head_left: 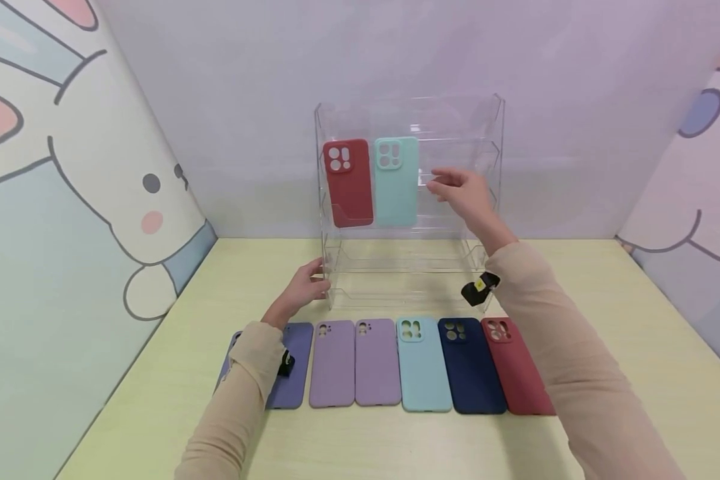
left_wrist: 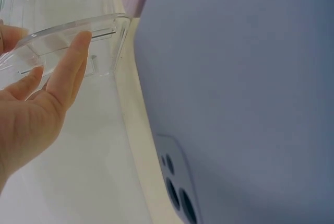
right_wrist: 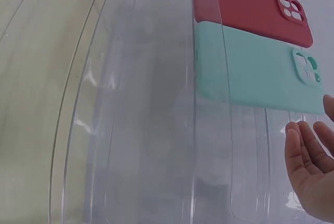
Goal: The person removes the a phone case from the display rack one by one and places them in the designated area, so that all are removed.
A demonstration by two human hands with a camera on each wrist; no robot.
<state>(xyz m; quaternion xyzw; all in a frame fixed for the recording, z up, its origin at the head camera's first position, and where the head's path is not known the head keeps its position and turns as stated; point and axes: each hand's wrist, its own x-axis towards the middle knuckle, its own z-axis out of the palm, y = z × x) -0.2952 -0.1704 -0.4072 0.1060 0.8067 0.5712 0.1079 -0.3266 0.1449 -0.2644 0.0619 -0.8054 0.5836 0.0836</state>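
A clear stepped rack (head_left: 408, 272) stands against the back. In its upper part, a red phone case (head_left: 353, 190) and a mint phone case (head_left: 403, 190) lean side by side. My right hand (head_left: 465, 197) is raised just right of the mint case, holding nothing; its fingers are loosely bent in the right wrist view. At the rack's lower left side is my left hand (head_left: 306, 287). Its fingers look mostly straight against the clear side panel (left_wrist: 78, 25) in the left wrist view; exact contact is hard to tell.
On the table before the rack lies a row of cases: blue-violet (head_left: 294, 373), two lilac (head_left: 333, 367), mint (head_left: 425, 370), navy (head_left: 473, 370) and red (head_left: 519, 370). My left forearm partly covers the blue-violet cases. Walls with cartoon prints flank the table.
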